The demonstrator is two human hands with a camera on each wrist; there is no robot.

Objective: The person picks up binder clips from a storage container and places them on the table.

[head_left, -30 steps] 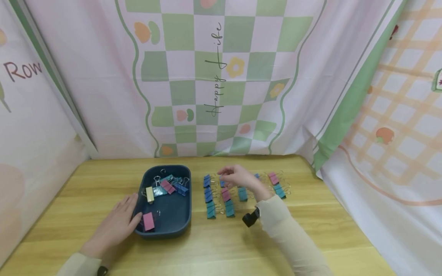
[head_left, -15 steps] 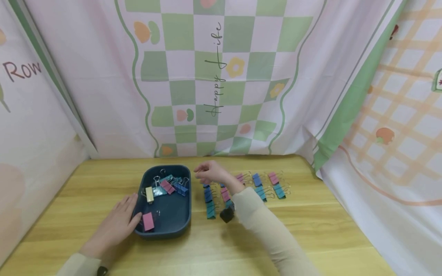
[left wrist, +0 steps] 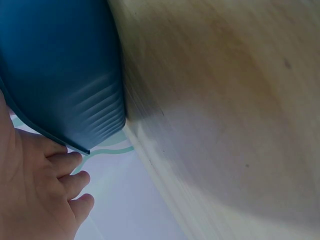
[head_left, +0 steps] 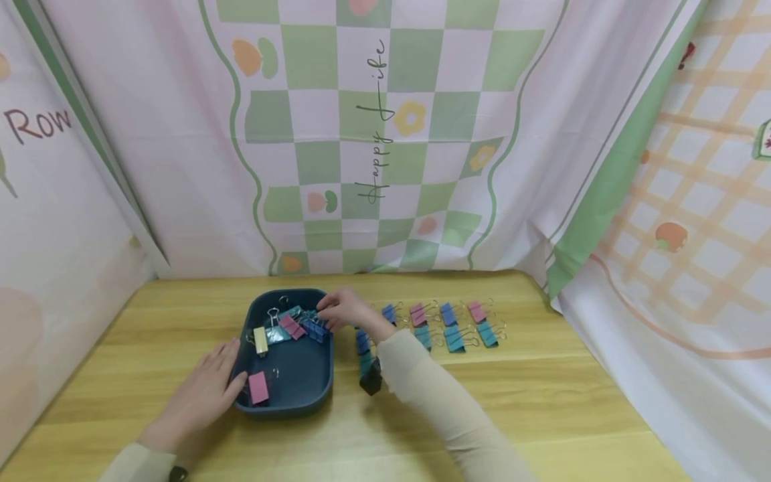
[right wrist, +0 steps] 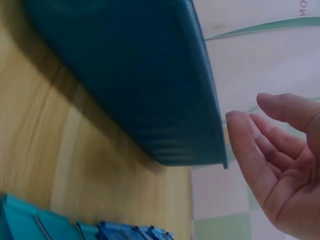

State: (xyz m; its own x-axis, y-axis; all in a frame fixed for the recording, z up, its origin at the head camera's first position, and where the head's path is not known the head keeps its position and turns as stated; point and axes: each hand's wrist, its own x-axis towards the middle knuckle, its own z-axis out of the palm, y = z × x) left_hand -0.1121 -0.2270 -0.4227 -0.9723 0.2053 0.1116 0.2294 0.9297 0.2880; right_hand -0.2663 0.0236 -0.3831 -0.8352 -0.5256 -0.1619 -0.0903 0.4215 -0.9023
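My right hand (head_left: 348, 311) hovers at the right rim of a dark blue tray (head_left: 296, 378), its fingertips above the binder clips inside. In the right wrist view its thumb and forefinger are apart with nothing between them. The left hand (head_left: 201, 391) rests against the tray's left side, thumb at the rim and fingers stretched along the outside wall (left wrist: 65, 65). Toward the tray's far end lie a blue clip (head_left: 314, 330), a pink clip (head_left: 292, 327) and teal ones (head_left: 280, 335). A pale yellow clip (head_left: 261, 341) and another pink clip (head_left: 258, 387) lie along its left side.
Right of the tray, binder clips stand in rows on the wooden table (head_left: 542, 415), among them a pink clip (head_left: 477, 310), a blue clip (head_left: 447, 314) and a teal clip (head_left: 454, 339). The right forearm covers some. Behind hangs a patterned curtain (head_left: 361, 154).
My right hand has moved left from above the rows of clips to the tray's right rim, uncovering clips farther right. The left hand and the tray have stayed in place.
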